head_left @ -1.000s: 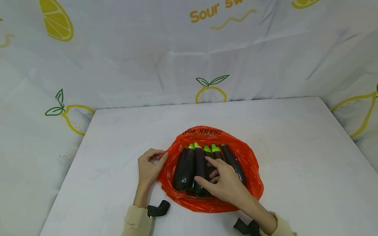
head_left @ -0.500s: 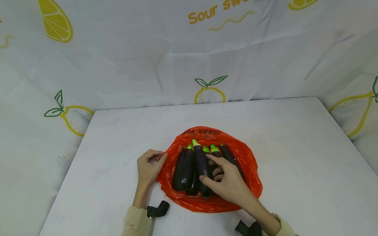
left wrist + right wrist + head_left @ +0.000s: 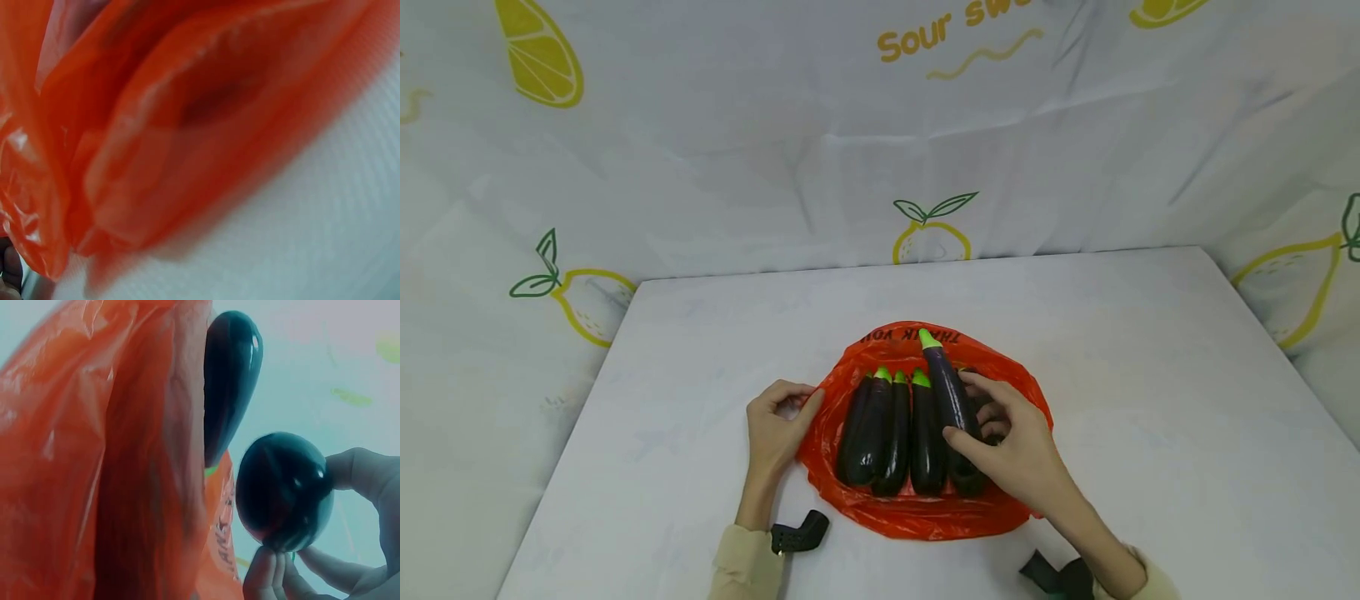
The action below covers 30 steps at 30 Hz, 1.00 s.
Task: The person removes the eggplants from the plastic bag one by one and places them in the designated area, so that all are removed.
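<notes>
My right hand [image 3: 1022, 446] grips one dark purple eggplant [image 3: 953, 396] between thumb and fingers, its green stem end pointing up and away. In the right wrist view the rounded end of this eggplant [image 3: 278, 494] faces the camera. It is raised over the red plastic bag [image 3: 925, 527], whose mouth is spread wide on the table. Several other eggplants [image 3: 870, 437] lie side by side inside, stem ends to the back. At the bag's left rim my left hand [image 3: 781, 423] pinches the plastic. Blurred red film [image 3: 156, 137] fills much of the left wrist view.
A white-covered table [image 3: 1150, 400] extends around the bag on all sides. Behind it hangs a white cloth [image 3: 737, 167] printed with lemons. A black wrist mount [image 3: 801, 532] sits on the left wrist, another [image 3: 1060, 577] on the right.
My right hand has taken hold of an eggplant from the middle of the row, lifted it and carried it rightward. My left hand has stayed at the bag's rim.
</notes>
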Tool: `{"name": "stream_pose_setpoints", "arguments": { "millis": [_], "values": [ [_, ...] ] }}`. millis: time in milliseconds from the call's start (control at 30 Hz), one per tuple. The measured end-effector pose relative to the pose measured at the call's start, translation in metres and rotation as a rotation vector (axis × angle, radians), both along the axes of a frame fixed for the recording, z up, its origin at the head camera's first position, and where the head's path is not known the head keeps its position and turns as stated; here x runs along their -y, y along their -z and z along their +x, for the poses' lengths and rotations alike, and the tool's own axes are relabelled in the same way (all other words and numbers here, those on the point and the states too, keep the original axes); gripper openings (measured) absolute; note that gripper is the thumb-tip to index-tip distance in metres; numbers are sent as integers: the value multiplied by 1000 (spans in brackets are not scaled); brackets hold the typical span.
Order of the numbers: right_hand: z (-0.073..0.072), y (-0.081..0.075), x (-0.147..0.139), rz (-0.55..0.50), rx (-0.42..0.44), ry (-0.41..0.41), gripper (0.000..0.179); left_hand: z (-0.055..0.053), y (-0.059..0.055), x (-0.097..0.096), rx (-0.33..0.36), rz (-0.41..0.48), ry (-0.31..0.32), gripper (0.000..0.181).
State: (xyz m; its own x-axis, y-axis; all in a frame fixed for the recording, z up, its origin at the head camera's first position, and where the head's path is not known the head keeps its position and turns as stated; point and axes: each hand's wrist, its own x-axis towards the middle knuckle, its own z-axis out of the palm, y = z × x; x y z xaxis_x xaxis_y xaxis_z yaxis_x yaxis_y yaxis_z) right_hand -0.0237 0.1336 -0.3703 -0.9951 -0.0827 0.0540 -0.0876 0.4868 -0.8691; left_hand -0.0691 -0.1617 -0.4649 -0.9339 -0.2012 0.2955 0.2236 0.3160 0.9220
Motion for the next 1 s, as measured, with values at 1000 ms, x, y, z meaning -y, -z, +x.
{"name": "stream_pose_setpoints", "arguments": {
  "millis": [1000],
  "values": [
    [-8,7,-72,76,-162,190,57,-1,4,3,-16,-12,20,8]
  ]
}}
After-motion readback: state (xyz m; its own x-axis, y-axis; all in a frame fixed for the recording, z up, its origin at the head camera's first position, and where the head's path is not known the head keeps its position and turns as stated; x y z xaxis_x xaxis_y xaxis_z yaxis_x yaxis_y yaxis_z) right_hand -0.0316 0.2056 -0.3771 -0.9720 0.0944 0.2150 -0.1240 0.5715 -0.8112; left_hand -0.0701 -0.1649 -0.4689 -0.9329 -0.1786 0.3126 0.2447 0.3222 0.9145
